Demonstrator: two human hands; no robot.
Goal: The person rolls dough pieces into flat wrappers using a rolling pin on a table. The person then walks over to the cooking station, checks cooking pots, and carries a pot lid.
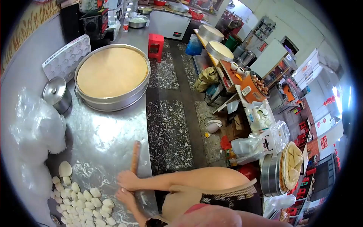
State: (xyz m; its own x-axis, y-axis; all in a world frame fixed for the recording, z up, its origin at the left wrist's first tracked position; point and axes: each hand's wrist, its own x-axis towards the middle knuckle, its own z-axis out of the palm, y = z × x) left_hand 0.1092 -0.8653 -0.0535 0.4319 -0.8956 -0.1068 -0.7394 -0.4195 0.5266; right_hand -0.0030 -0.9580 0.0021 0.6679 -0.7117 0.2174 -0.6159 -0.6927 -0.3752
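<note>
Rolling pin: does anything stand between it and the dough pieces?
Nothing visible does. The rolling pin meets the right hand, and only floury metal tabletop shows between it and the dough pieces.

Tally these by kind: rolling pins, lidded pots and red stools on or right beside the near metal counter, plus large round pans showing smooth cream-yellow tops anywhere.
Rolling pin: 1
Lidded pot: 1
Red stool: 1
Round pans: 3
Total: 6

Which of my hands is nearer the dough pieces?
Your left hand: it is just beside the dough pieces. Your right hand is farther off, on the rolling pin.
</note>
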